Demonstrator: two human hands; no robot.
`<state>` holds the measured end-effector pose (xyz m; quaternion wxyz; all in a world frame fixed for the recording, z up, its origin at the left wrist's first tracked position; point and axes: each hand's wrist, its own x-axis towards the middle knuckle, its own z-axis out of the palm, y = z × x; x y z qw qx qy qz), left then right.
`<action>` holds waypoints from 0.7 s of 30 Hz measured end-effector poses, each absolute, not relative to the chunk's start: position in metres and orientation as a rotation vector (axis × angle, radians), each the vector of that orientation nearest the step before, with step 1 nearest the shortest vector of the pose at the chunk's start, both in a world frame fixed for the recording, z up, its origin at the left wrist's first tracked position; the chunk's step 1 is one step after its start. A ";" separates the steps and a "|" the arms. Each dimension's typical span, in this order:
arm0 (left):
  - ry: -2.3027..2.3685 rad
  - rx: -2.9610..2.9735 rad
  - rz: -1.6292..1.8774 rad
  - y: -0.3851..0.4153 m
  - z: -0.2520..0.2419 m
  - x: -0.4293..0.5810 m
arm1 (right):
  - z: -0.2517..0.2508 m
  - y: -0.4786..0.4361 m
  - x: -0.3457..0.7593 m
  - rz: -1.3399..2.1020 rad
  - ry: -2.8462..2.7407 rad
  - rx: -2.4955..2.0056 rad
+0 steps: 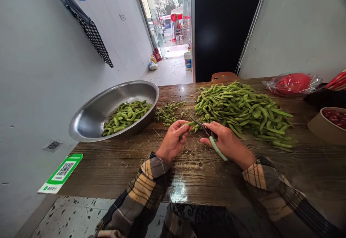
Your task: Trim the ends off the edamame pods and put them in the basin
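Between the fingers of my left hand (175, 140) is a green edamame pod (192, 123), pinched with its tip sticking out to the right. My right hand (225, 140) grips scissors (217, 148) with pale green handles, their blades reaching the pod's end. A large heap of edamame pods (240, 104) lies just beyond my right hand. Left of my hands, a steel basin (92, 111) holds more pods (127, 117) and leans toward me. Small trimmed scraps (169, 113) form a low pile between basin and heap.
The wooden table (116, 169) has a green QR-code card (62, 173) at its left edge. At the right are a red item in clear plastic (293, 83) and a tub of dark red contents (320, 126). A wall stands close on the left.
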<state>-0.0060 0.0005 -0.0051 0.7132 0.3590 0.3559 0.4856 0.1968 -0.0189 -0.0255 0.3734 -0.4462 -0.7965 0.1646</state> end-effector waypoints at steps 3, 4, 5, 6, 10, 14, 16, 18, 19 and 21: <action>0.767 0.760 1.080 0.002 -0.006 -0.007 | -0.024 -0.021 0.196 0.399 -2.075 -1.158; 0.761 0.747 1.081 0.002 -0.006 -0.007 | -0.023 -0.021 0.196 0.390 -2.090 -1.160; 0.758 0.732 1.086 0.003 -0.006 -0.007 | -0.023 -0.021 0.196 0.382 -2.106 -1.160; 0.761 0.713 1.098 0.003 -0.006 -0.008 | -0.022 -0.021 0.196 0.376 -2.114 -1.161; 0.792 0.554 1.176 0.007 -0.004 -0.013 | -0.021 -0.016 0.203 0.320 -1.984 -1.185; 0.844 0.494 1.171 0.013 -0.004 -0.016 | -0.021 -0.007 0.213 0.272 -1.820 -1.229; 0.871 0.615 1.141 0.017 -0.006 -0.014 | -0.023 -0.004 0.215 0.280 -1.803 -1.241; 0.923 0.829 1.086 0.021 -0.009 -0.008 | -0.025 -0.003 0.216 0.283 -1.812 -1.245; 0.971 0.966 1.056 0.024 -0.011 -0.004 | -0.026 -0.002 0.215 0.283 -1.819 -1.246; 1.111 1.288 1.015 0.032 -0.016 0.005 | -0.028 -0.002 0.215 0.287 -1.830 -1.246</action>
